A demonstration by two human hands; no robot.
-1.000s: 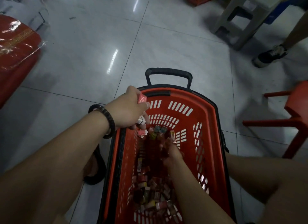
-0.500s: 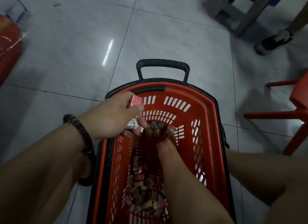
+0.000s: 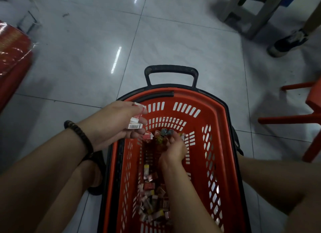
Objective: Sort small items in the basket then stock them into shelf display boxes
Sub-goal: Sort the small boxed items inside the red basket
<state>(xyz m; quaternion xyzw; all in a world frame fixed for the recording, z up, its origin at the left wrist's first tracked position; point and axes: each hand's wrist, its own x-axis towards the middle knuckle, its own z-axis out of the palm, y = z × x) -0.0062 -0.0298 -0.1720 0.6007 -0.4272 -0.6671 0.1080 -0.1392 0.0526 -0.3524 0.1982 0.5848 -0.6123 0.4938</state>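
Note:
A red shopping basket [image 3: 217,146] with a black handle [image 3: 171,68] stands on the floor between my legs. Several small boxes [image 3: 152,198] lie loose on its bottom. My left hand [image 3: 114,121] hovers over the basket's left rim and holds a stack of small red-and-white boxes [image 3: 136,122]. My right hand [image 3: 173,147] is deep inside the basket at its far end, fingers curled among small items [image 3: 164,133]. Whether it grips one is hidden by the fingers.
Grey tiled floor all round. A red wrapped pack [image 3: 12,59] lies at the far left. A grey stool [image 3: 251,10] and another person's shoe [image 3: 288,41] are at the top right. A red stool [image 3: 302,118] stands to the right.
My left hand has drifted slightly down and left over the basket rim, keeping its stack of boxes. My right hand has reached further toward the basket's far end.

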